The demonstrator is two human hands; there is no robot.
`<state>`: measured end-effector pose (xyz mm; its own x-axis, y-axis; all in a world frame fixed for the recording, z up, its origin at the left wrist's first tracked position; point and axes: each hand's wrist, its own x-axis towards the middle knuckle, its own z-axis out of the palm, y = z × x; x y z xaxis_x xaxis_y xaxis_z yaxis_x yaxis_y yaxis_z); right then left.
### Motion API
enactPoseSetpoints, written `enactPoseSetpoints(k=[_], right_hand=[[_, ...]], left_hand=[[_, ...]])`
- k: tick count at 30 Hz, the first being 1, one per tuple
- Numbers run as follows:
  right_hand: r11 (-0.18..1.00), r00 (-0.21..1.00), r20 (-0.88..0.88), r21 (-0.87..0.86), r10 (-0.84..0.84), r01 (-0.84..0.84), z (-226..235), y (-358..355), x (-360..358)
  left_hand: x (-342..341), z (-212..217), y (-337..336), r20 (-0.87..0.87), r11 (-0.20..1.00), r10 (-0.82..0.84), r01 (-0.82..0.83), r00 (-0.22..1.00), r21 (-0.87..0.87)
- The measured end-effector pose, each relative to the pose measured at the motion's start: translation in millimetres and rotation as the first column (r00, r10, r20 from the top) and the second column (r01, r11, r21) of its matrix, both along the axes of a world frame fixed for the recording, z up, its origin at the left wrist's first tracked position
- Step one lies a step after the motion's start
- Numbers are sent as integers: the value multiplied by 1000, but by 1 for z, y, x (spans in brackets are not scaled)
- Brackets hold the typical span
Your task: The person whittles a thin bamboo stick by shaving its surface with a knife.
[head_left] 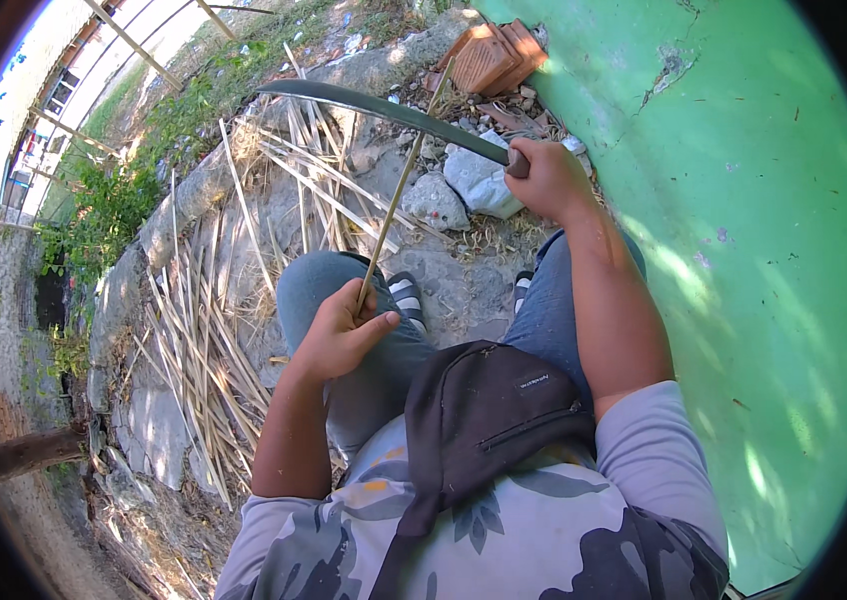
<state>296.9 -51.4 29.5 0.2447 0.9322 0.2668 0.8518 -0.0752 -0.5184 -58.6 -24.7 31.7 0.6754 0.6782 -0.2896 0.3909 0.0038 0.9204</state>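
My right hand is closed round the brown handle of a machete. Its long, curved dark blade reaches out to the left and crosses a thin bamboo strip; whether the two touch I cannot tell. The lower end of that strip is gripped in my left hand, over my left knee, and it slants up and away to the right, past the blade. Many similar pale strips lie in a loose pile on the ground to the left of my knee.
White and grey rocks lie just past my feet, with stacked orange clay tiles beyond. A green painted floor spreads along the right. More strips lie ahead. A black bag rests on my lap; a wall stands at far left.
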Motion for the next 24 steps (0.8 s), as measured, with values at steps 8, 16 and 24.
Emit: enactPoseSetpoints(k=[8, 16, 24], right_hand=[[993, 996, 0, 77, 94, -94, 3, -5, -14], [987, 981, -149, 85, -121, 135, -18, 16, 12], [990, 993, -17, 79, 117, -115, -5, -8, -13]], left_hand=[[1, 1, -2, -23, 999, 1, -1, 1000, -40], [3, 6, -2, -71, 1000, -21, 21, 997, -1], [5, 8, -5, -29, 999, -27, 26, 999, -36]])
